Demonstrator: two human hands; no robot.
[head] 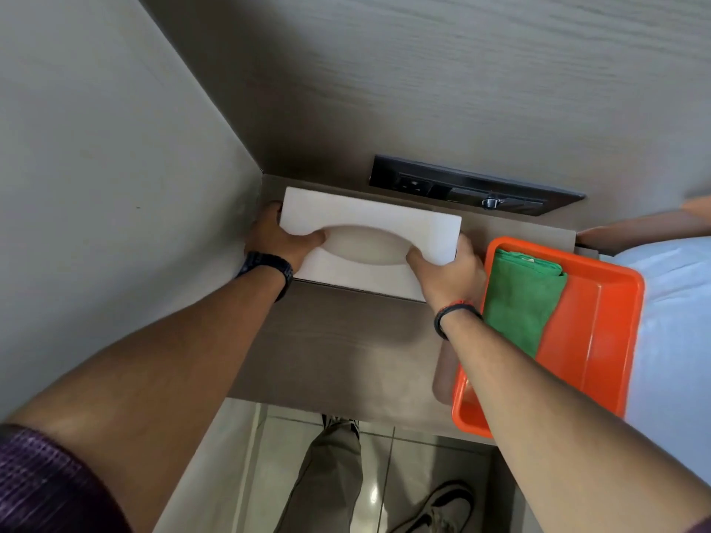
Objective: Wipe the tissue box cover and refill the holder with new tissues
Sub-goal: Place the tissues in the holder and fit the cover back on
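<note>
A white tissue box cover point(358, 219) with an oval opening sits at the back left of a brown wooden bedside shelf point(338, 340), against the corner of the walls. My left hand point(279, 240) grips its left end, thumb at the opening's edge. My right hand point(448, 273) grips its right end, thumb also at the opening. No tissue shows in the opening. A folded green cloth point(519, 298) lies in an orange plastic tray point(600, 328) just right of my right hand.
A dark socket panel point(473, 186) is set in the wooden wall behind the cover. White bed linen point(677, 321) lies at the right, touching the tray. Below the shelf edge are tiled floor, my trouser leg and shoes point(434, 509).
</note>
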